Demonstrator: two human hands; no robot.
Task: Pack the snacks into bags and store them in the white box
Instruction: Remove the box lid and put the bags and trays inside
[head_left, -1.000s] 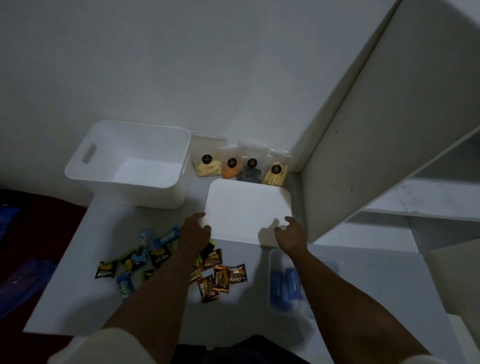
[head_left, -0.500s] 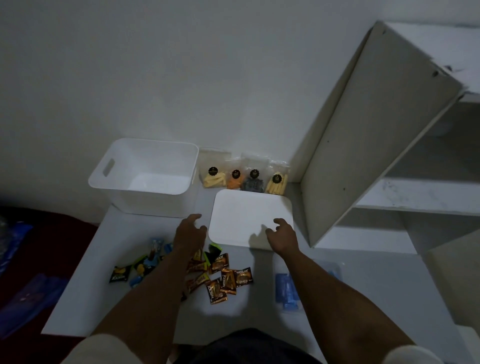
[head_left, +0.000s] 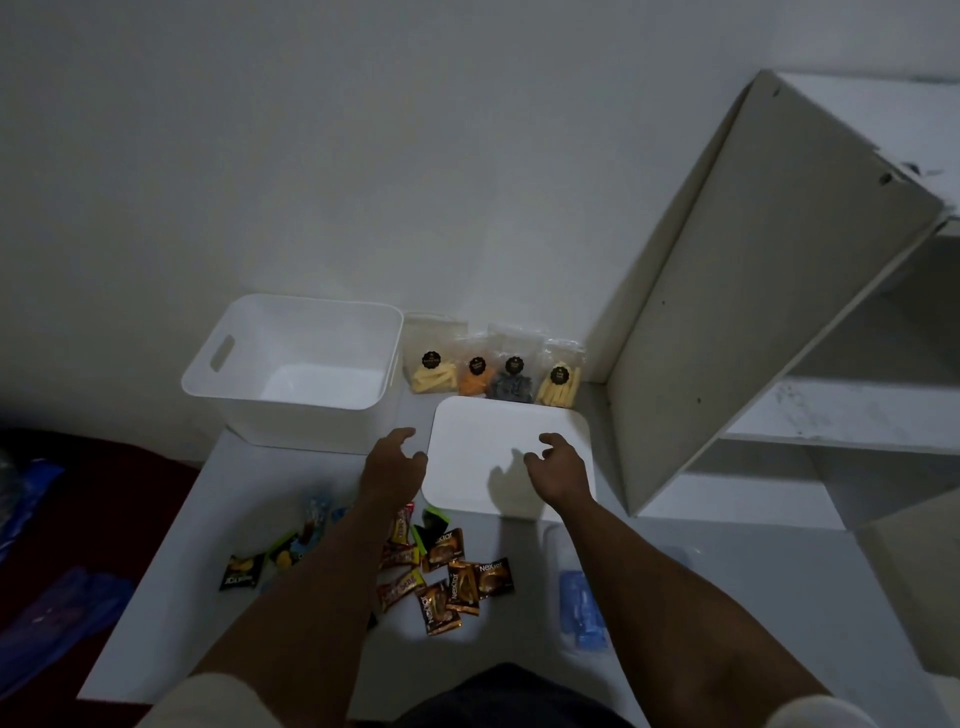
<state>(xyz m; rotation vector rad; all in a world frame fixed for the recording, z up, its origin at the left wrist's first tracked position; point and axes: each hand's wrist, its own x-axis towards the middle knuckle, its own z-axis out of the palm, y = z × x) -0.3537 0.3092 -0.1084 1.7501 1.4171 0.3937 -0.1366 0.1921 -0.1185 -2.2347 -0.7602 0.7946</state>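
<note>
An empty white box with a handle slot stands at the table's back left. Its flat white lid lies to the right of it. My left hand hovers at the lid's left edge, fingers loosely curled, holding nothing. My right hand hangs over the lid's right part, fingers relaxed and empty. Small wrapped snacks in brown, orange, green and blue lie scattered near the front, partly under my left forearm. Several clear bags of snacks lean against the wall behind the lid.
A stack of clear bags with a blue strip lies at the front right. A white shelf unit rises on the right, close to the lid. Blue plastic bags lie on the dark floor to the left.
Both hands have let go of the lid's front edge and lifted a little above it. The camera has tilted up and back, showing more wall and shelf.
</note>
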